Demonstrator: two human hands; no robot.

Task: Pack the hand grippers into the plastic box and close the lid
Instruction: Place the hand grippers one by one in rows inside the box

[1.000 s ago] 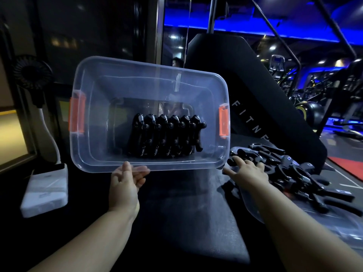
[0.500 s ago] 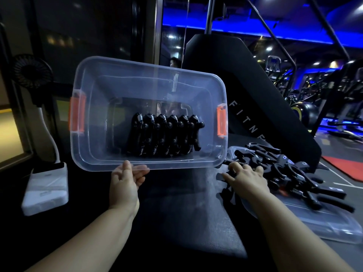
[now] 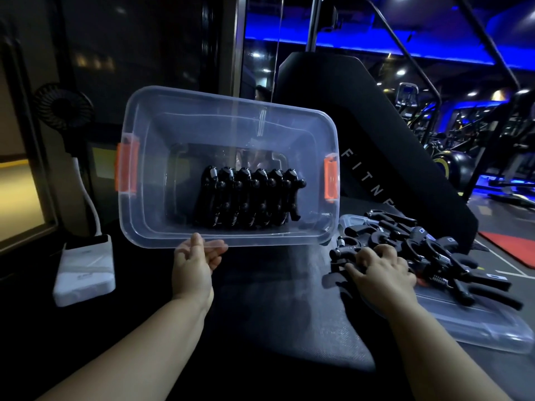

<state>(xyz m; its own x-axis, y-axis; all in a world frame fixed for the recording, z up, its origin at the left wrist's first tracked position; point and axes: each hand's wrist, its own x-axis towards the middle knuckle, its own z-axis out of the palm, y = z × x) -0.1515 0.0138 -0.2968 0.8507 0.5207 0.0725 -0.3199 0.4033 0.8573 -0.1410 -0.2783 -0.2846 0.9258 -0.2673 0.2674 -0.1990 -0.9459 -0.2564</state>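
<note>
— What has moved since the earlier frame?

— The right hand (image 3: pixel 382 273) has slid lower and further onto the loose hand grippers (image 3: pixel 434 253) at the right of the frame. The plastic box (image 3: pixel 231 99) at centre keeps its attitude, tipped with its opening toward the camera.

— State of the grips?

— The left hand (image 3: pixel 192 266) pinches the box's near rim, thumb on top and fingers beneath. The right hand lies spread over the pile with its fingertips bent down at the pile's left edge. I cannot tell whether it has closed on one.

— Progress?

— A row of six hand grippers (image 3: pixel 249 201) stands side by side inside the box. The rest lie outside it, heaped on the lid (image 3: pixel 477 328) at lower right. Both orange latches (image 3: pixel 126 167) are unfastened. In my judgement packing is partly done. The pile has yet to go in, and the lid must then be cleared, fitted and latched.
</note>
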